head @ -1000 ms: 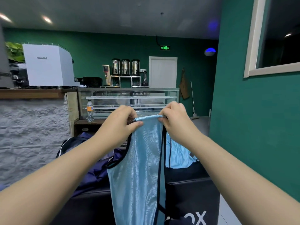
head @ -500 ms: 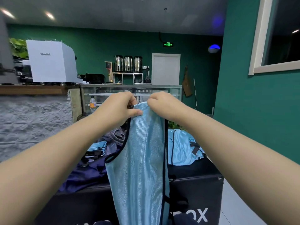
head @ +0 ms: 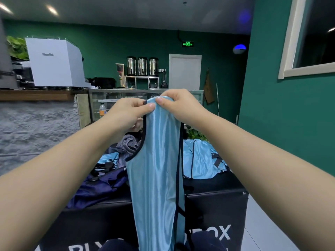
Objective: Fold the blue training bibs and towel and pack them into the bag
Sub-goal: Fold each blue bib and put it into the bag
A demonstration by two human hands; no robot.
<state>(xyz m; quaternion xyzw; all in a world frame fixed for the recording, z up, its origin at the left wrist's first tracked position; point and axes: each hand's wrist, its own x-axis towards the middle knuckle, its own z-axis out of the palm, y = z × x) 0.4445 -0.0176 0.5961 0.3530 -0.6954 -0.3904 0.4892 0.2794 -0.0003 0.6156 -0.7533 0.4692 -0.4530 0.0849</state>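
Note:
A light blue training bib (head: 156, 178) with black trim hangs straight down in front of me. My left hand (head: 126, 113) and my right hand (head: 179, 105) pinch its top edge side by side, thumbs nearly touching. Behind it, on a black box (head: 213, 211), lie a dark navy bag (head: 97, 187) at the left, a folded blue bib (head: 108, 159) inside or on it, a grey towel (head: 128, 142), and a loose heap of blue bibs (head: 201, 160) at the right.
A stone-faced counter (head: 36, 127) with a white machine (head: 54, 62) stands at the left. A glass display case (head: 101, 98) is behind the box. A green wall (head: 290, 115) runs along the right, with pale floor (head: 268, 223) beside the box.
My hands have come together, bunching the bib's top edge, and have lifted slightly. The view has tipped down, showing more of the box and what lies on it.

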